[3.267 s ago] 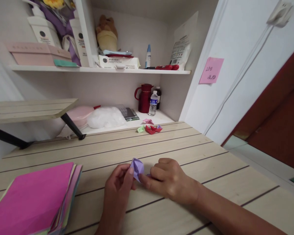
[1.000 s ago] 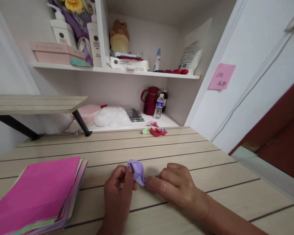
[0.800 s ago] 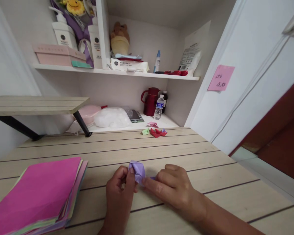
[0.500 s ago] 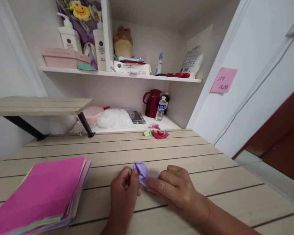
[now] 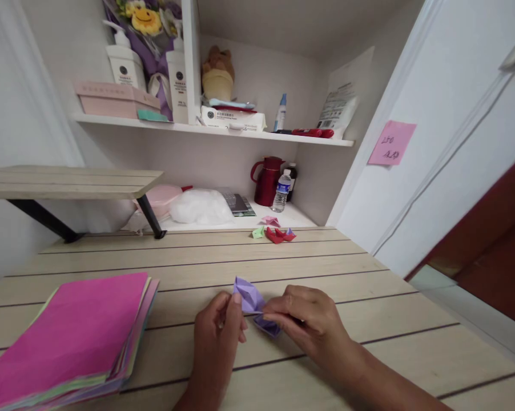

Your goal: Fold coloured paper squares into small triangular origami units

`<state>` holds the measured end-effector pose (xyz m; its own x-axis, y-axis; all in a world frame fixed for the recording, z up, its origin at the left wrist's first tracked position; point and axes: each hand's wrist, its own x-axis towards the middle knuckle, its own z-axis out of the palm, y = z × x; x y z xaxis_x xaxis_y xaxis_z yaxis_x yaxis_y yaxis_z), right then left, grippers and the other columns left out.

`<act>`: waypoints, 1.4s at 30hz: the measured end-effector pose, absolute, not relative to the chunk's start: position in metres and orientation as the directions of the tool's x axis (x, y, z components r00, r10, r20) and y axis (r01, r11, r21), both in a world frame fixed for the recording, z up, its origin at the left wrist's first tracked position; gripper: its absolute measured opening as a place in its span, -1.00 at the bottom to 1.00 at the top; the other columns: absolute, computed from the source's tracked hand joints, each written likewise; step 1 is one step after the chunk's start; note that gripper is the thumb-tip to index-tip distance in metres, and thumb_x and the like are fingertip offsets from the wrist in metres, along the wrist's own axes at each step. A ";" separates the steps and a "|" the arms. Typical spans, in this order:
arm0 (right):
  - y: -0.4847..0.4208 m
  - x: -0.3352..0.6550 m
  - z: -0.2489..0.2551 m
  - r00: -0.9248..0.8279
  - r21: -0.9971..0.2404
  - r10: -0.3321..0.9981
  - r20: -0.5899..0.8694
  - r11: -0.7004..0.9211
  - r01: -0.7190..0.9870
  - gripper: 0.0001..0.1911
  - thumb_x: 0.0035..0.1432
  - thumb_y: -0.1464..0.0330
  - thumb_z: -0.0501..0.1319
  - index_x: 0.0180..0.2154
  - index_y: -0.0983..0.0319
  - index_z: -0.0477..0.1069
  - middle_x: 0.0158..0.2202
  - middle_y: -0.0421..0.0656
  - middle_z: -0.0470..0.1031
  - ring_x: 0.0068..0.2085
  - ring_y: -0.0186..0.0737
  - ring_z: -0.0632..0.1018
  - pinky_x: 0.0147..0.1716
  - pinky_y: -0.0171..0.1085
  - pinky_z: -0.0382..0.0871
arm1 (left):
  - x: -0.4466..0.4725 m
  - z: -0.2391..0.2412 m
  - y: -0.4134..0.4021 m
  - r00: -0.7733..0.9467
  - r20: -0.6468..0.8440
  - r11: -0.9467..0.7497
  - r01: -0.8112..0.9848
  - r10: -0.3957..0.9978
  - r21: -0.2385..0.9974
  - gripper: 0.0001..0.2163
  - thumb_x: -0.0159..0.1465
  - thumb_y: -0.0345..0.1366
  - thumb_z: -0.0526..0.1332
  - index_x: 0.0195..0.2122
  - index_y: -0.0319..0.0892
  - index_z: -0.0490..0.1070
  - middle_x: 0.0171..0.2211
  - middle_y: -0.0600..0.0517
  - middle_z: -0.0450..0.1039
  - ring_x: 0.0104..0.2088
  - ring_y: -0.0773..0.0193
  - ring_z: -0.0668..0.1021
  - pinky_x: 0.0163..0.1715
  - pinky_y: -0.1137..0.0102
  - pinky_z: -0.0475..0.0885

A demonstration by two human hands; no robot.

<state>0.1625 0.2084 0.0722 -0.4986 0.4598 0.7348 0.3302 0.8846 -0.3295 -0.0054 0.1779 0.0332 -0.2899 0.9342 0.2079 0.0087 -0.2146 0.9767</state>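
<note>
A small piece of folded purple paper (image 5: 249, 295) is held between my two hands, just above the wooden tabletop. My left hand (image 5: 220, 328) pinches its left edge between thumb and fingers. On the other side, my right hand (image 5: 311, 319) grips the paper's right part with thumb and forefinger. One folded section points up and a darker section hangs below, near the right fingertips. Parts of the paper are hidden behind the fingers.
A stack of coloured paper (image 5: 77, 325), pink on top, lies at the left. Small folded papers, including a red one (image 5: 277, 234) and a green one (image 5: 258, 232), sit at the table's back edge. Behind them stand a red jug (image 5: 266, 181) and a water bottle (image 5: 282, 191).
The purple paper has spread wider, with a lower section now showing. My right hand has shifted slightly right and now pinches the paper; my left hand stays nearly in place.
</note>
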 end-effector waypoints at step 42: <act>0.386 0.129 0.034 -0.207 -0.592 0.858 0.470 0.480 0.647 -0.72 0.17 0.30 0.28 -0.05 0.14 0.55 -0.42 -0.18 0.57 -0.36 -0.20 0.49 -0.31 -0.30 0.29 | -0.014 0.027 0.199 -0.474 -0.009 -0.061 -0.131 0.880 0.990 -0.60 0.19 0.11 0.19 -0.45 -0.17 0.44 -0.64 0.12 0.39 -0.66 0.38 0.40 -0.62 0.48 0.29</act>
